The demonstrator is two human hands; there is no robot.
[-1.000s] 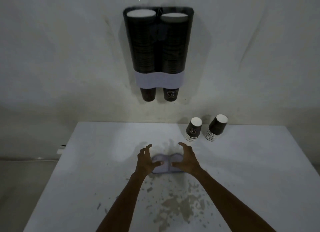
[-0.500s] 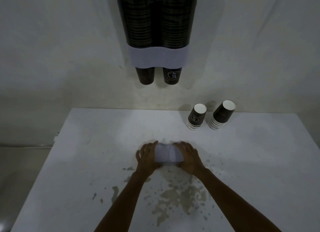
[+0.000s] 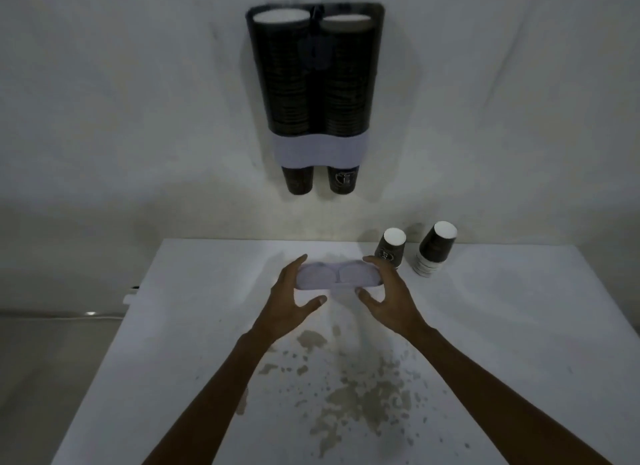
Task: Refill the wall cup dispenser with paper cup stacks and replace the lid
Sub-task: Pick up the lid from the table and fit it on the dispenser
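Note:
A dark twin-tube cup dispenser [image 3: 315,73] hangs on the wall, both tubes filled with dark paper cups up to their open tops, and a cup pokes out below each tube. Its pale double-round lid [image 3: 337,274] is held above the white table. My left hand [image 3: 292,296] grips the lid's left end with fingers behind and thumb in front. At the lid's right end, my right hand [image 3: 389,296] holds on the same way.
Two short stacks of upturned dark paper cups, one [image 3: 391,248] and the other [image 3: 434,249], stand at the table's back right. The white table [image 3: 194,326] has brown stains near the front middle. A pale cable [image 3: 93,314] runs along the left.
My hands closed on the lid where it lay on the table and raised it. The head view tilted down, then back up to show the dispenser top.

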